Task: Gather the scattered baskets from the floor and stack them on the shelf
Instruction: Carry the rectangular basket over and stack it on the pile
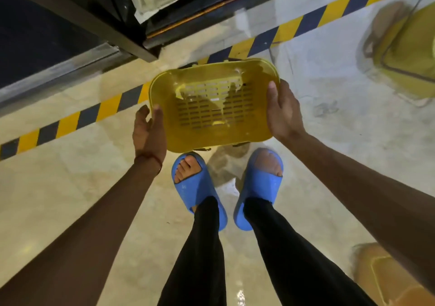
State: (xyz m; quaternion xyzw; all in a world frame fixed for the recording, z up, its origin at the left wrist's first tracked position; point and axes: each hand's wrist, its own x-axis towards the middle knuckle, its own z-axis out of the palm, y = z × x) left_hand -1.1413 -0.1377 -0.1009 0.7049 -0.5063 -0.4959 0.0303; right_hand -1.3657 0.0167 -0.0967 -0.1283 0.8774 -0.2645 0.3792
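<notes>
A person looks down at a yellow plastic basket (211, 122) with rounded corners, held up in the air in front of the knees, between both hands. It is above the floor and not touching it. It sits the right way up, so the inside shows. The walls are smooth and plain. The bottom has rows of little long holes, like a grid. Some bright shiny spots of light lie on the bottom.

The right hand (282, 112) holds the right end. Its thumb lies over the rim and its fingers go down the outside, so this grip is clamped on the basket. The left hand (148, 131) is at the left end. Its palm faces the wall and its thumb touches it, but its fingers are loose and apart, not wrapped round the rim.

Under the basket is a shiny pale floor (70, 199) with a line of yellow and black striped tape (70, 122) running across it. The person wears blue rubber slippers (195, 188) and black trousers (202, 246).

At the top left is the dark metal shelf frame (94, 16). A blurry second yellow basket (404, 53) with a dark handle lies on the floor at the far right, well apart. A blurry orange-yellow basket (388, 275) lies at the bottom right
</notes>
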